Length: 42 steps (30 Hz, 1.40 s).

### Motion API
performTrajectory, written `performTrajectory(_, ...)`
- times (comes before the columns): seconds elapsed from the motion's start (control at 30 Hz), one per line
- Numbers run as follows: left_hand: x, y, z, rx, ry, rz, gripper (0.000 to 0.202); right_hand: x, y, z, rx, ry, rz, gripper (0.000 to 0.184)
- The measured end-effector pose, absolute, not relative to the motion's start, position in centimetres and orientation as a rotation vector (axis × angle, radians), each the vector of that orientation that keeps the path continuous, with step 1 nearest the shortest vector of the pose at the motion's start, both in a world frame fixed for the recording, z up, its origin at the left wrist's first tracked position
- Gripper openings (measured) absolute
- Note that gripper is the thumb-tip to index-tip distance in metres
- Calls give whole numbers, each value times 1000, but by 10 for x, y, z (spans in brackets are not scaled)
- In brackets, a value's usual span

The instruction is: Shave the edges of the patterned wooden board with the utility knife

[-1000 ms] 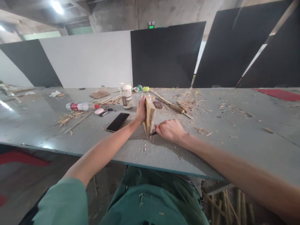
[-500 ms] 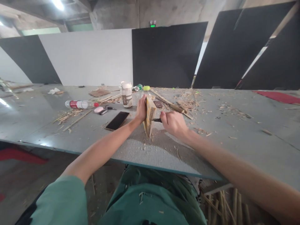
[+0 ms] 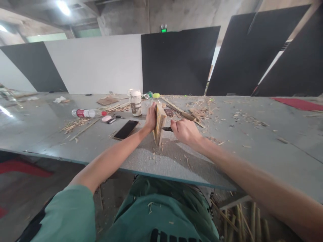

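My left hand (image 3: 150, 118) grips the far left side of a wooden block (image 3: 159, 123), which stands tilted on its edge on the grey table. My right hand (image 3: 185, 130) is closed round a dark-handled tool (image 3: 167, 129), and the tool's front end meets the block's right face. Its tip is too small to make out, so I cannot tell whether it is a knife or a chisel. Small wood shavings (image 3: 155, 155) lie on the table below the block.
Left of the block lie a phone (image 3: 127, 129), a plastic bottle (image 3: 85, 113) and a pink round object (image 3: 106, 118). Behind stand a paper cup (image 3: 135, 103) and a bottle with a yellow-green cap (image 3: 156, 96). Wood strips (image 3: 180, 111) and scraps are scattered beyond.
The view has shifted slightly. Both hands keep their hold, and the tool stays against the block's right face with little visible movement.
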State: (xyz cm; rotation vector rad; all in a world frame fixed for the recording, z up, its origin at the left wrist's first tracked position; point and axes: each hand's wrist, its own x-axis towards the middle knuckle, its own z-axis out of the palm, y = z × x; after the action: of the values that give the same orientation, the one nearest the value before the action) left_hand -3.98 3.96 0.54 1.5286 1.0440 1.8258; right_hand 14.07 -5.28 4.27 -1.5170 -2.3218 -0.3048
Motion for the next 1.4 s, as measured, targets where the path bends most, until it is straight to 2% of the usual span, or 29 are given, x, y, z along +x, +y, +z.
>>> performTrajectory(0.67,-36,29,18,1574,916,1874,50,145,-54,43,-1581,-2347,-177,73)
performTrajectory(0.93,-38,24,21,1554,873,1852,53,148,-47,31,-1512,-2486,2,58)
performTrajectory(1.23,-47,33,19,1399,830,1903,44,183,-17,37,-1640,-2091,40,62)
performTrajectory(1.4,-47,32,18,1434,850,1891,48,196,-3,27,-1649,-1967,91,61)
